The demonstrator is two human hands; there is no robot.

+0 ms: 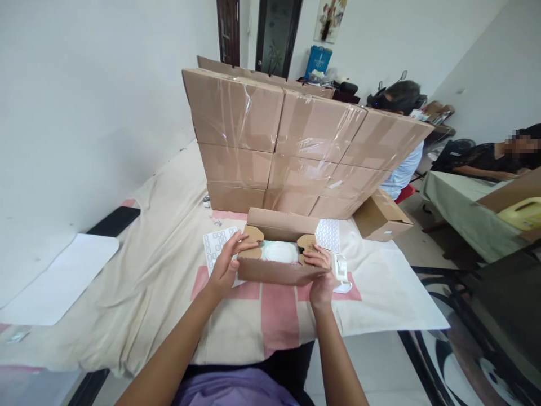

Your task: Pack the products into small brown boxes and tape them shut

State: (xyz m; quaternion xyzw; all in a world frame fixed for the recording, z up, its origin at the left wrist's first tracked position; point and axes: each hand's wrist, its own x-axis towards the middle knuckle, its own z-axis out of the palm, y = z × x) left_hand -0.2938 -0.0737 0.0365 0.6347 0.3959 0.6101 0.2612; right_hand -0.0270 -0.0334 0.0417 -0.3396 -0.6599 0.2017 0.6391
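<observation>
A small open cardboard box sits on the cloth in front of me, its long lids standing up. Inside lies a white rounded item whose kind I cannot make out. My left hand lies at the box's left end, fingers stretched over the left end flap. At the opposite end, my right hand grips the box, with its fingers bent over the right flap. White sheets with printed grids, a left sheet and a right sheet, lie beside the box. Near my right hand is a white strapped item.
A tall wall of taped cardboard boxes stands just behind the box. To its right is another open carton. On the left lie a white sheet and a black flat object. Two other people sit farther off at the right.
</observation>
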